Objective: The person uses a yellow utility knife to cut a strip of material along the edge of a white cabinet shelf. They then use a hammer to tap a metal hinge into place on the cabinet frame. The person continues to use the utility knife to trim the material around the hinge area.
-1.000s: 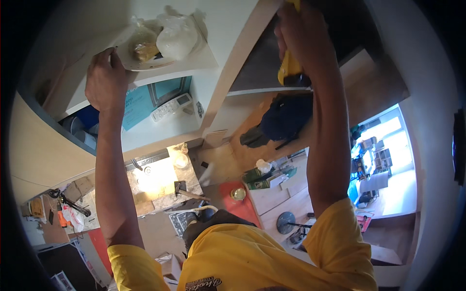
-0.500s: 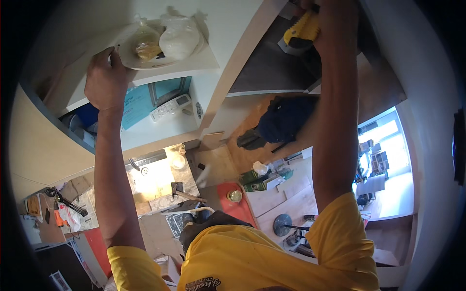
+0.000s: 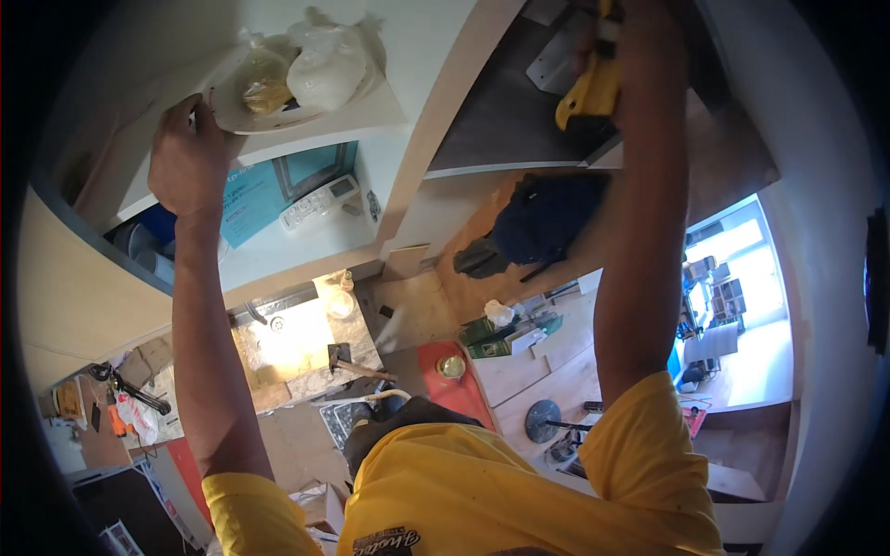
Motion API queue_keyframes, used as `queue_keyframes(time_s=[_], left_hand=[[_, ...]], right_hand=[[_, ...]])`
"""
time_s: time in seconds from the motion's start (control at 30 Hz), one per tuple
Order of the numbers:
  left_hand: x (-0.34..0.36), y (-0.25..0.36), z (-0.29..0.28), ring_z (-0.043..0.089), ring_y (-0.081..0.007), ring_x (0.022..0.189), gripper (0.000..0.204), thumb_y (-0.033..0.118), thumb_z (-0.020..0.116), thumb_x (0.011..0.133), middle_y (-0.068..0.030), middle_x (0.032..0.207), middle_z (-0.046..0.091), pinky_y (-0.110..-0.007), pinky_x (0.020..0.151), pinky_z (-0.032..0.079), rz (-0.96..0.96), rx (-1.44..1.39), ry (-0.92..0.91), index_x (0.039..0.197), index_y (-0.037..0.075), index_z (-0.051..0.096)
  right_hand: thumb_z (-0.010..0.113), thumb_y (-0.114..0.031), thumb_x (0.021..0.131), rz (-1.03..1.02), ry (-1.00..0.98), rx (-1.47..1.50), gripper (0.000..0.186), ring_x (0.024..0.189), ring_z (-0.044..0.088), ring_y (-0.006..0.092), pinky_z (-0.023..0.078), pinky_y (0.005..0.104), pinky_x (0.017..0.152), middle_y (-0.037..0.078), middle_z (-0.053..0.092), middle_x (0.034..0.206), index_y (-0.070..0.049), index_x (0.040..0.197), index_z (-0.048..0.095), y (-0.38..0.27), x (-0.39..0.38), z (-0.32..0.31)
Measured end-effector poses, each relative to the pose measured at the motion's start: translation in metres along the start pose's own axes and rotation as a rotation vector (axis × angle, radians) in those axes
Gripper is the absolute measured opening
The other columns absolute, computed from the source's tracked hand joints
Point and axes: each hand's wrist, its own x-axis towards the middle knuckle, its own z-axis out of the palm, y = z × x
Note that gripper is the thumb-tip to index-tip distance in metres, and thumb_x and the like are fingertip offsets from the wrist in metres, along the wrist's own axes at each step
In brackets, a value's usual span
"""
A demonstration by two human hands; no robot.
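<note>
My left hand [image 3: 185,162] is closed at the upper shelf [image 3: 366,116], beside a pale plate [image 3: 224,97]; what its curled fingers grip is unclear. The plate holds a clear bag with yellowish contents [image 3: 264,91] and a white bag [image 3: 324,69]. My raised right hand [image 3: 630,65] is wrapped round a yellow-and-black tool [image 3: 584,102] inside a dark upper recess [image 3: 491,111], next to a pale metal bracket [image 3: 552,65]. My forearm and fingers partly hide the tool.
A lower shelf holds a turquoise box [image 3: 255,199] and white remote [image 3: 318,202]. Below are a lit counter [image 3: 357,347] with a hammer [image 3: 362,369] and sink, a dark blue bag [image 3: 547,222], a red surface [image 3: 440,389] and a bright window [image 3: 746,250].
My right hand and forearm have shifted right, and the yellow tool has changed angle, with the bracket now showing beside it. My left hand stays at the shelf, slightly further left in view.
</note>
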Motion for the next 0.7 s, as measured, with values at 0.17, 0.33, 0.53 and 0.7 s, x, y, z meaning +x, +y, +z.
queue_keyframes(time_s=[0.17, 0.33, 0.53, 0.7], left_hand=[[0.001, -0.006, -0.001, 0.069, -0.0291, 0.095, 0.023, 0.031, 0.060, 0.093, -0.0041, 0.111, 0.071, -0.040, 0.078, 0.055, 0.023, 0.014, 0.008, 0.106, 0.018, 0.074], [0.001, -0.004, 0.001, 0.069, -0.0283, 0.097, 0.024, 0.031, 0.059, 0.094, -0.0039, 0.111, 0.071, -0.040, 0.079, 0.055, 0.005, 0.008, -0.003, 0.106, 0.018, 0.074], [0.000, 0.000, 0.004, 0.070, -0.0299, 0.095, 0.023, 0.032, 0.058, 0.093, -0.0041, 0.107, 0.072, -0.040, 0.079, 0.056, -0.014, 0.009, 0.007, 0.104, 0.020, 0.075], [0.000, 0.006, 0.006, 0.070, -0.0338, 0.092, 0.025, 0.036, 0.061, 0.090, -0.0074, 0.102, 0.074, -0.043, 0.080, 0.055, -0.080, 0.017, -0.047, 0.105, 0.022, 0.075]], right_hand=[[0.048, -0.022, 0.101, -0.066, -0.070, -0.315, 0.023, 0.042, 0.050, 0.0121, 0.041, 0.0266, 0.038, 0.005, 0.057, 0.072, -0.001, 0.106, 0.059, 0.002, -0.014, 0.009], [0.053, -0.018, 0.100, -0.165, -0.067, -0.199, 0.016, 0.045, 0.052, 0.0104, 0.042, 0.0261, 0.039, 0.001, 0.054, 0.066, -0.003, 0.102, 0.058, 0.004, 0.002, 0.013], [0.059, -0.020, 0.099, -0.093, -0.050, -0.227, 0.016, 0.048, 0.050, 0.0083, 0.044, 0.0256, 0.042, 0.000, 0.054, 0.067, -0.005, 0.103, 0.060, 0.038, 0.014, 0.006], [0.063, -0.025, 0.098, -0.081, -0.079, -0.009, 0.020, 0.052, 0.051, 0.0074, 0.043, 0.0234, 0.045, -0.001, 0.055, 0.069, -0.005, 0.099, 0.065, 0.036, 0.020, -0.011]])
